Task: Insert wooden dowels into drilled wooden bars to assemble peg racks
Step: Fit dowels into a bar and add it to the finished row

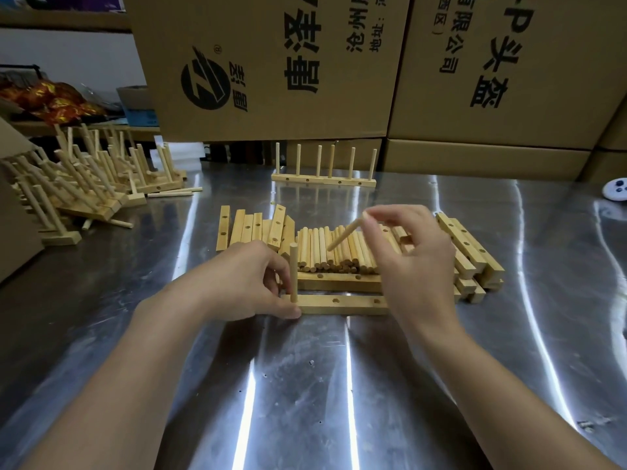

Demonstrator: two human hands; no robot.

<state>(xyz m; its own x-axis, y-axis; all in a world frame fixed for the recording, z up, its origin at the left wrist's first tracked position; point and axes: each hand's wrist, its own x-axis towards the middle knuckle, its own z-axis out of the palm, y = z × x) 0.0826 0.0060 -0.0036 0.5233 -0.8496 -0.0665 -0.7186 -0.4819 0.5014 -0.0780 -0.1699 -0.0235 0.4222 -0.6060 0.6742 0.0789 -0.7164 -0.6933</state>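
Now the left hand (251, 279) grips the bar (342, 305) at its left end, where one peg (293, 271) stands upright. The right hand (410, 256) pinches a tilted dowel (344, 235) above the bar, over the pile (322, 249) behind it.

Single head-worn wide-angle view, facing forward and down, close over the metal table (305, 385), edges probably lens-bowed
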